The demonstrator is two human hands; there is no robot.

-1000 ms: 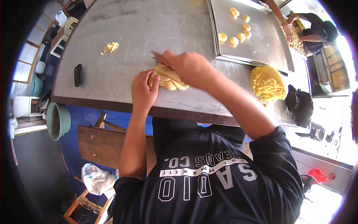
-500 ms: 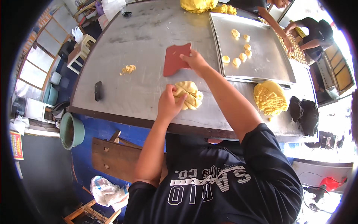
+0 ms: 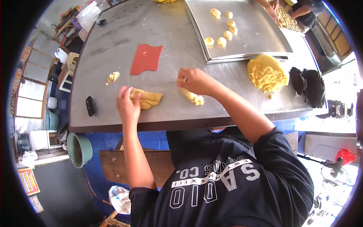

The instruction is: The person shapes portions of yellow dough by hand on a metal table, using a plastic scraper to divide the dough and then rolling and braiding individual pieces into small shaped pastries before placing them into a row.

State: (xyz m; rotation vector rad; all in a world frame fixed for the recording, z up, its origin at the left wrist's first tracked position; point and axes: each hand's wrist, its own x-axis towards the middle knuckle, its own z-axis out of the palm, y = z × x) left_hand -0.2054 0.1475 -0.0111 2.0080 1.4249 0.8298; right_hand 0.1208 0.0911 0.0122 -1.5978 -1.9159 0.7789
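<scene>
My left hand [image 3: 128, 104] is at the left end of a folded piece of yellow dough [image 3: 150, 99], thumb on it and fingers curled along its side. To the right, my right hand [image 3: 198, 80] is closed around the upper end of a narrower strip of dough [image 3: 194, 98], whose lower end rests at the table. A red dough scraper [image 3: 146, 59] lies flat on the metal table [image 3: 113, 49] beyond the dough, with neither hand on it. Small dough crumbs [image 3: 112, 78] sit left of the scraper.
A metal tray [image 3: 249, 34] holding several small dough rounds [image 3: 228, 34] stands at the far right. Nearer are a large yellow dough mound [image 3: 267, 73] and a black plastic bag [image 3: 310, 87]. A small black object [image 3: 89, 106] lies at left. Another person's hands [image 3: 270, 11] work beyond the tray.
My right hand has let go of the red scraper, now lying on the table, and has taken a strip of dough. The dough is now in two separate pieces; my left hand holds the left one.
</scene>
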